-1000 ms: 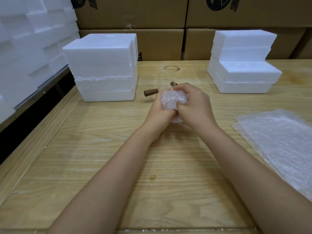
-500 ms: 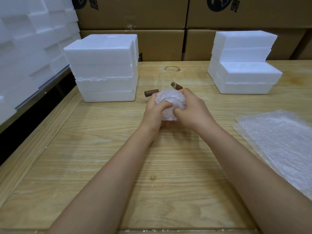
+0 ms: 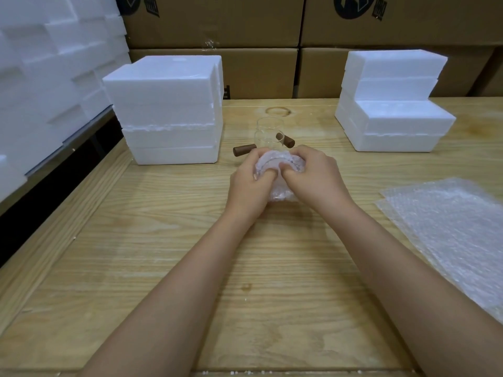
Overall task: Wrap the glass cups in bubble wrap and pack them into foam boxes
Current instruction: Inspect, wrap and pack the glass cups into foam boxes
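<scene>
While the wrapping is not yet closed, the stock reads as follows.

Desk (image 3: 163, 268): pale wood, bears everything below.

Foam boxes: one stack (image 3: 168, 110) far left, one stepped stack (image 3: 394, 112) far right, none seen open. I judge one needs opening before packing.

Bubble wrap sheets (image 3: 449, 227): flat pile at the right edge, well apart from the work.

Left grip (image 3: 250, 186), right grip (image 3: 313, 178): both clamped round the wrapped cup at mid-desk, thumbs meeting on top.

Wrapped cup (image 3: 277, 168): between the palms, loose wrap trailing toward the person. Best tucked under and pressed evenly, never squeezed; it is glass.

Bare glass cup (image 3: 269, 130): upright just behind the knuckles, easily knocked.

Brown handle (image 3: 244, 151): juts left of the bundle; which cup owns it, I cannot tell.
</scene>
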The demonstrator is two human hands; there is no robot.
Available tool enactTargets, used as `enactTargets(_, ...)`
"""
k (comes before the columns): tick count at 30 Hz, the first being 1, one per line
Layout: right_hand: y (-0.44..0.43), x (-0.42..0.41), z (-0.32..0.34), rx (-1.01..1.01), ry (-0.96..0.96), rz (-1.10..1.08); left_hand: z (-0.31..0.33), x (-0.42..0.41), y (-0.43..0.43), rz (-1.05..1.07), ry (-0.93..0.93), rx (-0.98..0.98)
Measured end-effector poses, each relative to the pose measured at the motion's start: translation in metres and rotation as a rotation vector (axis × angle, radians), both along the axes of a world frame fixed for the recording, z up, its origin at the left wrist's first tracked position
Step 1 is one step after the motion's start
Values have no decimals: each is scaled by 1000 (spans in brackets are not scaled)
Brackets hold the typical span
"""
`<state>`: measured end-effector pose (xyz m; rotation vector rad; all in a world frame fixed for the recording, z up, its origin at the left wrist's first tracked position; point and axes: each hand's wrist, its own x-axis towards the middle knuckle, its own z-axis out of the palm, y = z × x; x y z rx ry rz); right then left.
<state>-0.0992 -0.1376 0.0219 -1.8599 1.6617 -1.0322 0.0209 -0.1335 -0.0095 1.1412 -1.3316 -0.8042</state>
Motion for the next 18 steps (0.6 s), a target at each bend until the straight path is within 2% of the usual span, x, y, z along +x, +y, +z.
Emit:
enactTargets(3,-2,-8,4,32,-53,-57,-2,6,6,-252,-22,-73)
enactTargets(6,-4,-14,8,139,-111,-59,-3,12,7,-376,-225,-119)
enactTargets(9,-5,-18,10,266,-197,12,-3,14,5,-329,-369,-199)
enactTargets(11,-4,-21,13,298,-285,85,-4,14,4,-272,-323,-199)
enactTargets(14,-4,-25,19,307,-420,122,-2,16,4,-178,-204,-99)
enactTargets(18,-6,-30,17,275,-711,125,-4,19,-2,-50,-145,26)
